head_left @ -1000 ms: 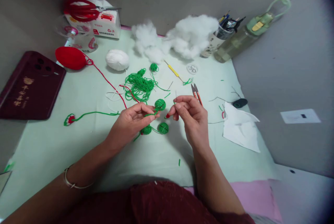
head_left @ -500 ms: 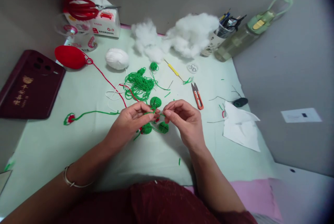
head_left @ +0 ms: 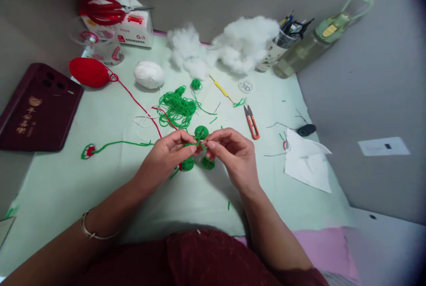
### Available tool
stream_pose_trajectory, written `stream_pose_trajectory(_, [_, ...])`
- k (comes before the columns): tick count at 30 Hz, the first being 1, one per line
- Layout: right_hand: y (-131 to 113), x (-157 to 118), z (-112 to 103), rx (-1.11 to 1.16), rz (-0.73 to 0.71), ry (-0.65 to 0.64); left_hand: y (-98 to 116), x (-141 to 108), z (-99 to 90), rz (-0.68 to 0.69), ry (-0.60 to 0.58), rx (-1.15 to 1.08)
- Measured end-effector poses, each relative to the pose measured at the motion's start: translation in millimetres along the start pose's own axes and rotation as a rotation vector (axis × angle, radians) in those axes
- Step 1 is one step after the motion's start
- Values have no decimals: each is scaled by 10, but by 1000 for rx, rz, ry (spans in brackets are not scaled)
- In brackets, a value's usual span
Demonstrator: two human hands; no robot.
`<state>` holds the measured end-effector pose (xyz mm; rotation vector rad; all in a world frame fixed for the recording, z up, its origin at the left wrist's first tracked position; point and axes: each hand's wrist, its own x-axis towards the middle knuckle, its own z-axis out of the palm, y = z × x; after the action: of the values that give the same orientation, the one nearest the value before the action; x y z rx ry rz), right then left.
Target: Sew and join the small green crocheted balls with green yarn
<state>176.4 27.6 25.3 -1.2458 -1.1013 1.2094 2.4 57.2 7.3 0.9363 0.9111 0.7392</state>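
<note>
Between my hands is a crocheted piece with several small green balls on green yarn cords. One green crochet ball [head_left: 201, 133] sits just beyond my fingertips; another [head_left: 187, 164] hangs below my left fingers and a third [head_left: 208, 163] under my right. My left hand [head_left: 175, 149] is closed, pinching a green cord of this piece. My right hand [head_left: 229, 150] is also closed, thumb against forefinger, on green yarn close to the left fingertips. Fingers hide the exact grip points. A bit of red shows beside the lower left ball.
Beyond my hands lie tangled green yarn [head_left: 178, 107], a white yarn ball [head_left: 149, 75], a red yarn ball [head_left: 89, 73] and a yellow crochet hook [head_left: 221, 88]. Orange-handled thread snips [head_left: 252, 122] lie to the right. White stuffing [head_left: 246, 44] and a bottle [head_left: 309, 48] stand at the back.
My right hand has moved slightly left, closer to my left fingertips. The upper green ball has shifted a little right and down. My left hand is nearly still.
</note>
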Motion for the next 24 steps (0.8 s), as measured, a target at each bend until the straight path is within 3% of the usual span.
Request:
stream_pose_trajectory(9, [27,-2,-20,-122,-98,26,29,-28,2,-1,-17,12])
stream_pose_trajectory(24, [30,1,-23,-150,-107,6,18,-17,5,17,-25,10])
